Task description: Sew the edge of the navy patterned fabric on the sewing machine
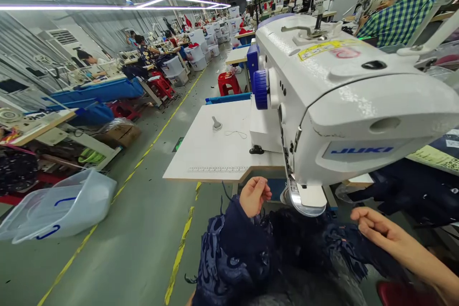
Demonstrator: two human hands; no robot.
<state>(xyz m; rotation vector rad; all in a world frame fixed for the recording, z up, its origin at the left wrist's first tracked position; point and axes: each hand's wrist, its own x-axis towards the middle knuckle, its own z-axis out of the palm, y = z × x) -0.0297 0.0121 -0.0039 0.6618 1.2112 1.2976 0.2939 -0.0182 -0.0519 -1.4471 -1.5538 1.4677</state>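
My left hand (254, 195) fingers pinch the dark blue fabric (251, 253) below the sewing machine (340, 100); my right hand (376, 229) fingers, pressed together, grip its other edge.

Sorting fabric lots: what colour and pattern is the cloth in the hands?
Dark navy fabric with a lighter blue swirling print, seen in the head view.

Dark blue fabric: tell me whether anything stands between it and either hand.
Nothing visible does. The left hand grips the dark blue fabric directly, and the right hand rests at its edge below the Juki sewing machine.
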